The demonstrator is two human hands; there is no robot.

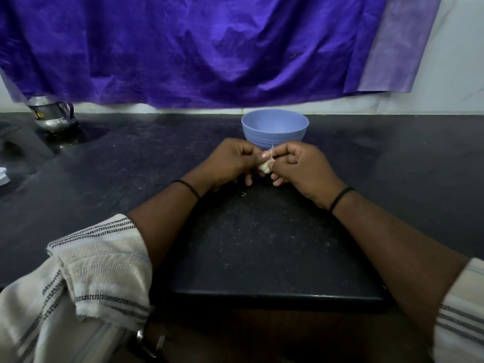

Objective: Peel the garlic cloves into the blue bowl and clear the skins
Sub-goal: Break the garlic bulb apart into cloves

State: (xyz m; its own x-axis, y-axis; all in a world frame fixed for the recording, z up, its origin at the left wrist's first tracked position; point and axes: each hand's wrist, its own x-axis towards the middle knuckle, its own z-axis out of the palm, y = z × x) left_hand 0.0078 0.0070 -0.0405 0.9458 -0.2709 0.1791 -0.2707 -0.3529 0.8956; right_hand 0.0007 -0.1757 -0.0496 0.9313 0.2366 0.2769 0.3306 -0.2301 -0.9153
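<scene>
While both hands meet above a dark stone counter point(262, 244), the left hand point(230, 161) pinches a pale garlic clove point(265, 166) between thumb and curled fingers, and the right hand point(301, 169) grips the same clove from the other side, its fingertips holding a thin strip of skin point(272, 150) that stands up from the clove. Each wrist wears a thin black band, and cream sleeves with dark woven stripes are pushed back along both forearms. Just beyond the knuckles stands the blue bowl point(275, 129), upright on the counter, its lower front edge hidden behind the hands; what its inside holds cannot be told from this angle. A tiny pale fleck point(244, 194) lies on the counter just below the hands. Well off to the left, near the back edge, sits a small metal jug point(52, 113) with a handle, and a white object point(4, 176) shows only in part at the left border. Behind everything, a creased purple cloth point(183, 48) hangs across a pale wall point(458, 61).
</scene>
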